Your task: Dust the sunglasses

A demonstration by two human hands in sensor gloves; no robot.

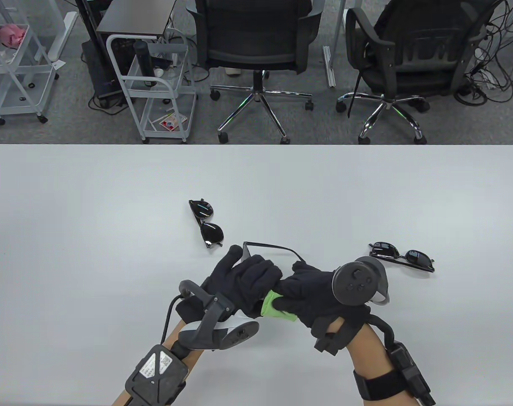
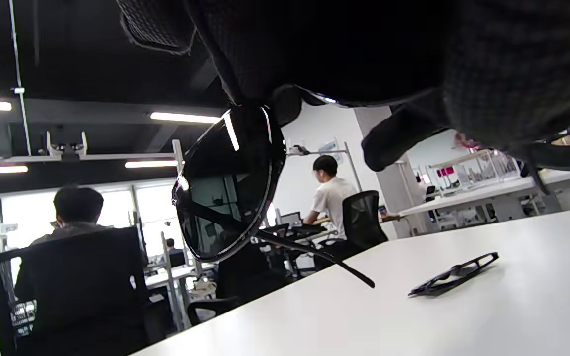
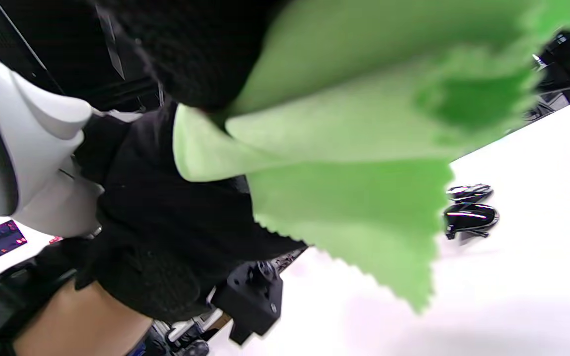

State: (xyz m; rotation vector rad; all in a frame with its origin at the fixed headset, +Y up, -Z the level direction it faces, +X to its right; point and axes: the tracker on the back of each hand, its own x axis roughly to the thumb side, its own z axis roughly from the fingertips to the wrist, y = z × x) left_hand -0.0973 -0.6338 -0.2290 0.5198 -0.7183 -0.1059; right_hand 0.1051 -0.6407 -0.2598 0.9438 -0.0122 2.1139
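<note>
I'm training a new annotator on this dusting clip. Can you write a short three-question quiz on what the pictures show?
1. How many pairs of sunglasses lie on the table, untouched?
2. True or false: the green cloth is in the left hand.
3. The held sunglasses have which part sticking out? A) an arm B) a strap

Key:
1. Two: one pair left of the hands, one pair right.
2. False; the right hand holds it.
3. A

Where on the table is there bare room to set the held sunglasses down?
Free: the table left of the folded sunglasses, and the far strip behind both resting pairs. Crowded: the near middle, where both hands meet, and beside the right-hand pair.
</note>
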